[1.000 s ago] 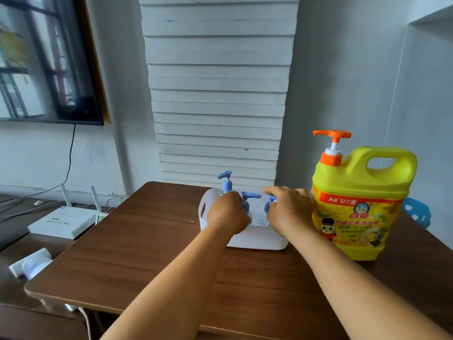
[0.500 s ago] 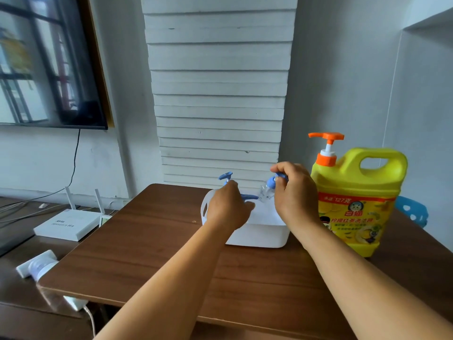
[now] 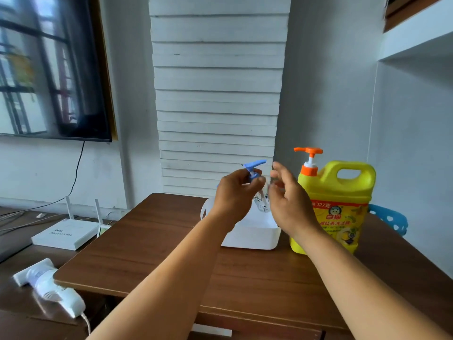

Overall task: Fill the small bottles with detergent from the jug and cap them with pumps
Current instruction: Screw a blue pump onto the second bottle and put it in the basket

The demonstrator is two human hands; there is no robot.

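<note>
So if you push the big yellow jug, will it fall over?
Probably not. The yellow detergent jug looks wide and squat and sits flat on the wooden table, so it would likely slide. It seems heavy if full; how full cannot be seen. Its handle should help lifting.

The jug [image 3: 337, 207] label, at 3 o'clock on the desk [image 3: 152, 253], reads "127克" on a red band; the remaining print is too blurred.

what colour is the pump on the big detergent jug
Orange, with a white stem; the pump tops the yellow jug in the head view.
</note>
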